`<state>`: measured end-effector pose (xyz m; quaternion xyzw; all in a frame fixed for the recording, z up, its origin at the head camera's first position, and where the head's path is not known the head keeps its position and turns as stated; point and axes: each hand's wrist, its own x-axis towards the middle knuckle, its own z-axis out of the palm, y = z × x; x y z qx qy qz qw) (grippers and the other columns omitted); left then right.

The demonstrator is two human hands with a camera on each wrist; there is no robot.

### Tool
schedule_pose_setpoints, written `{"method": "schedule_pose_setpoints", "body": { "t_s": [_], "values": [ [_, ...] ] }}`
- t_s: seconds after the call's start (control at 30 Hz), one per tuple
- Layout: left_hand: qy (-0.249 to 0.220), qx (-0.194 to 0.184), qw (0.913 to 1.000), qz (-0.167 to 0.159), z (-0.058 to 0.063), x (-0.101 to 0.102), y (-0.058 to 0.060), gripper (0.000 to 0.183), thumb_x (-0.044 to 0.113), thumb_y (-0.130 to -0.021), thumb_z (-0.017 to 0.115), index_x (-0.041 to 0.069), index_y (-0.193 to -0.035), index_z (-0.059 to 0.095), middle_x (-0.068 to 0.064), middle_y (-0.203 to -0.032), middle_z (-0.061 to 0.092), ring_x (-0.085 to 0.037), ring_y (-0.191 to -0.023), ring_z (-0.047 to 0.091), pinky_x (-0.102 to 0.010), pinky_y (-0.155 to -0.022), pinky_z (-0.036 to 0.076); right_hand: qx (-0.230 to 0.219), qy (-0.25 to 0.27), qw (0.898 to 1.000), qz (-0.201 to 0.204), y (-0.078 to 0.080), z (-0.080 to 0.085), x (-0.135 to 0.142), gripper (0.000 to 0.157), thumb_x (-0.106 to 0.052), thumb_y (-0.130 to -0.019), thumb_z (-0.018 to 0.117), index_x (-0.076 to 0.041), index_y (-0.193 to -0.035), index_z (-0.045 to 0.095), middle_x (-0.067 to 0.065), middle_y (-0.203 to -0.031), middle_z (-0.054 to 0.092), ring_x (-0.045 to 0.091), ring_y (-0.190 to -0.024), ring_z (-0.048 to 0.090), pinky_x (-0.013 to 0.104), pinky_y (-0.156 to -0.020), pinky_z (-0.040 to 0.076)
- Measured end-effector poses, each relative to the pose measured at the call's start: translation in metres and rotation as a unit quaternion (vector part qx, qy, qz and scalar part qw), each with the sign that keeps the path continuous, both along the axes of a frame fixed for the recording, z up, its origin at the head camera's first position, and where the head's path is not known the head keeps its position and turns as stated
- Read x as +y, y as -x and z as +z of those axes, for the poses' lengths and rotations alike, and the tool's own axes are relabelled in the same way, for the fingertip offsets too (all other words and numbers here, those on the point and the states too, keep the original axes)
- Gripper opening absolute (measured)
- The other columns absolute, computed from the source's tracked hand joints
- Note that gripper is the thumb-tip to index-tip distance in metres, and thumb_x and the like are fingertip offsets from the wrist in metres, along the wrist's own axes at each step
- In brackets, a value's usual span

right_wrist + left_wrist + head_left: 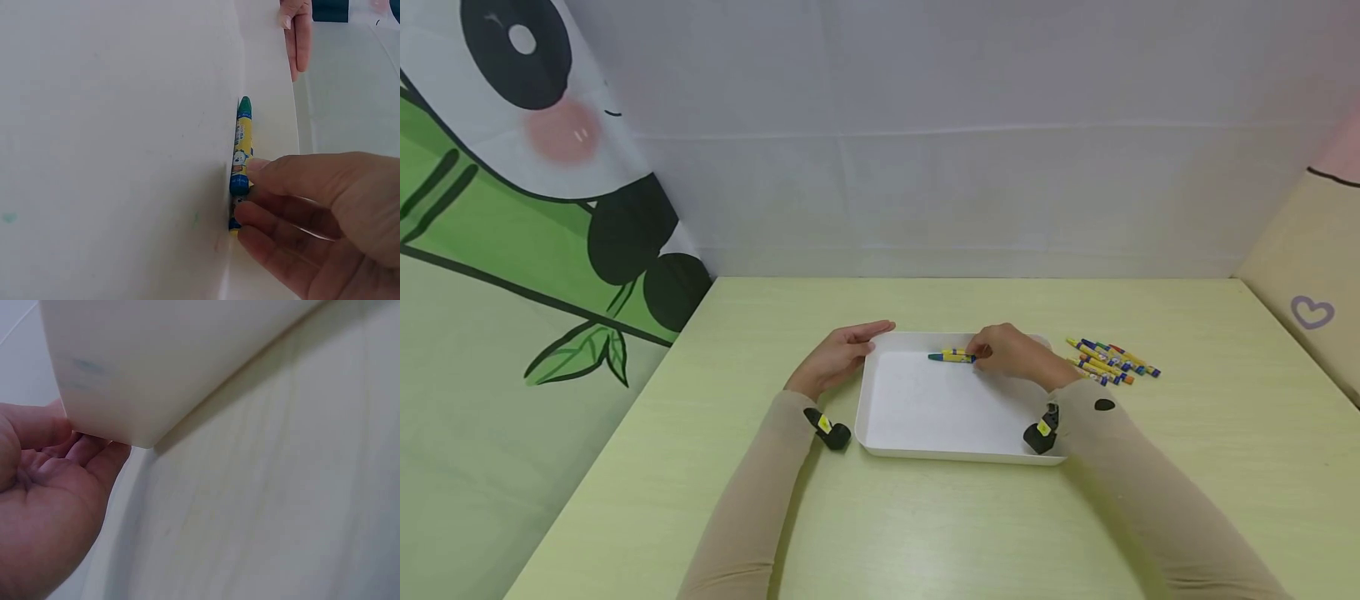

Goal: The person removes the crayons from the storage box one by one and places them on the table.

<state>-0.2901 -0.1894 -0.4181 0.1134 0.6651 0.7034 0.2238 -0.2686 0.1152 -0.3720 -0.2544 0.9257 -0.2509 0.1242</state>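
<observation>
A shallow white tray lies on the table. My left hand holds its far left corner, the thumb at the rim and the fingers stretched along the outside. Inside the tray, by its far wall, lie a green crayon in a yellow and blue wrapper and, next to it, a yellow crayon, partly hidden by fingers. My right hand pinches the green crayon near its blunt end, thumb on its side and fingertips close to the yellow one.
Several crayons in yellow and blue wrappers lie in a loose pile on the table, right of the tray. A pale cloth hangs behind the table, with printed cartoon figures at the left. Each wrist wears a small black camera.
</observation>
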Motion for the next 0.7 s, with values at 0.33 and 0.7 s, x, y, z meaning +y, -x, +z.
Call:
{"method": "schedule_pose_setpoints", "body": {
  "t_s": [0.33, 0.7],
  "values": [
    [-0.001, -0.004, 1.0, 0.002, 0.0001, 0.0004, -0.0001, 0.048, -0.006, -0.099, 0.038, 0.004, -0.146, 0.04, -0.008, -0.154, 0.037, -0.023, -0.143, 0.031, -0.042, -0.117, 0.027, 0.006, -0.006, 1.0, 0.004, -0.0004, -0.0027, -0.0038, 0.02, -0.003, -0.088, 0.066, 0.002, -0.108, 0.069, 0.012, -0.1, 0.066, 0.018, -0.086, 0.056, 0.032, -0.078, 0.051],
    [-0.002, -0.004, 1.0, 0.001, -0.0012, 0.001, 0.0009, 0.047, -0.005, -0.099, 0.038, 0.004, -0.146, 0.041, -0.007, -0.154, 0.037, -0.023, -0.143, 0.032, -0.042, -0.117, 0.028, -0.002, -0.009, 1.0, 0.002, 0.0004, -0.0072, -0.0042, 0.011, -0.007, -0.087, 0.068, -0.004, -0.097, 0.071, 0.006, -0.091, 0.066, 0.016, -0.08, 0.054, 0.028, -0.071, 0.048]
  ]
}}
